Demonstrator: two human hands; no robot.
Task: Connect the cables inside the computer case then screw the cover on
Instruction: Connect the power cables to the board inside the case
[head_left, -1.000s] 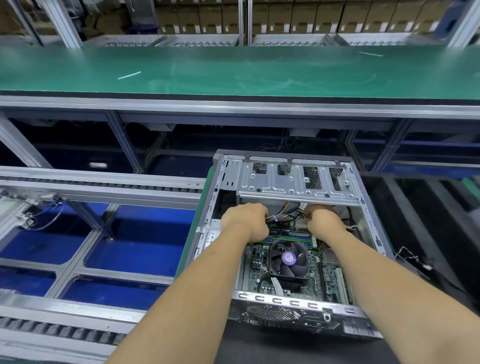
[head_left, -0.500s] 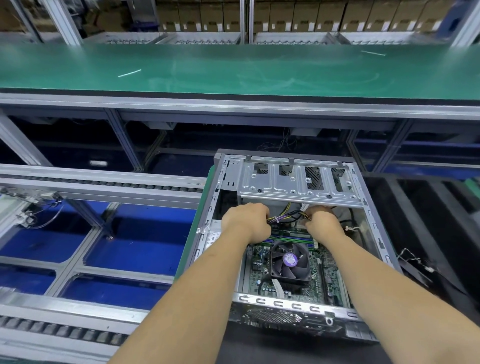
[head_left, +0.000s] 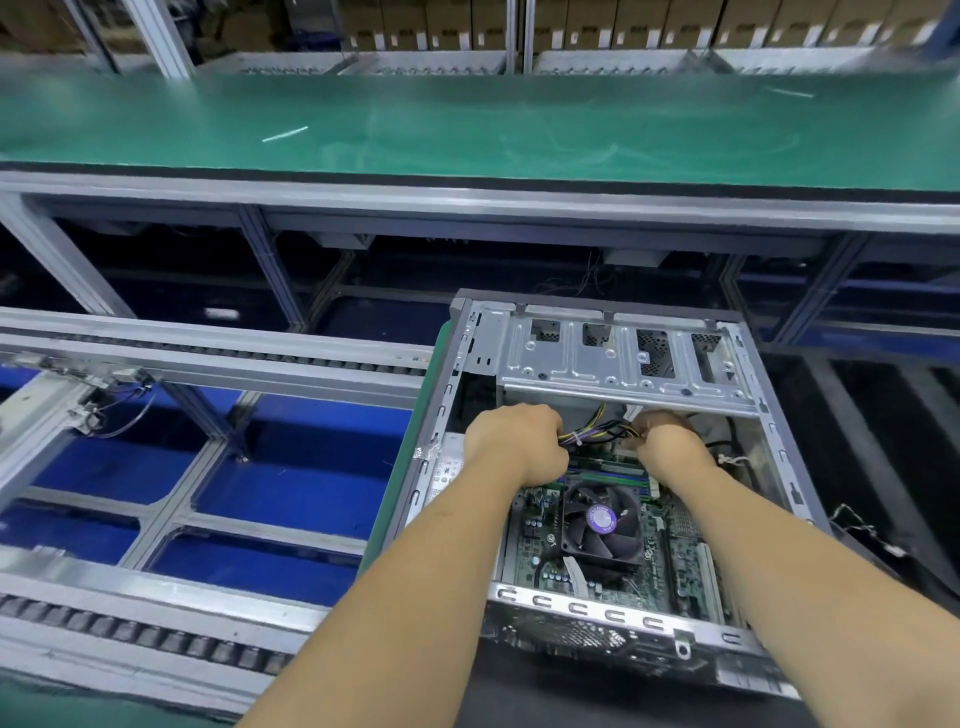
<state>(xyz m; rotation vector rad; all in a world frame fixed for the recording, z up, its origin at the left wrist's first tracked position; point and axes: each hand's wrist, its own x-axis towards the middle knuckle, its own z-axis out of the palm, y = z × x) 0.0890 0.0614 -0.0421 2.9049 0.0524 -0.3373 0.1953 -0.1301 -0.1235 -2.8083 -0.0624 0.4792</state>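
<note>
Both hands grip the cable bundle (head_left: 597, 434) strung crosswise between them: left hand (head_left: 511, 439) beside right hand (head_left: 670, 441), above the motherboard (head_left: 545, 540).

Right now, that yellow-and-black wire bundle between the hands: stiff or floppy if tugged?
Probably floppy: the wire bundle sags in a curve between the left hand and right hand. A tie seems to bunch it, so it likely moves as one. Likely light: thin wires.

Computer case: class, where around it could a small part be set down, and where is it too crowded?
Free: the green bench beyond the case, bare but for a few white slivers. Crowded: under the drive bracket, where both hands hold the cables, and around the fan.
</note>
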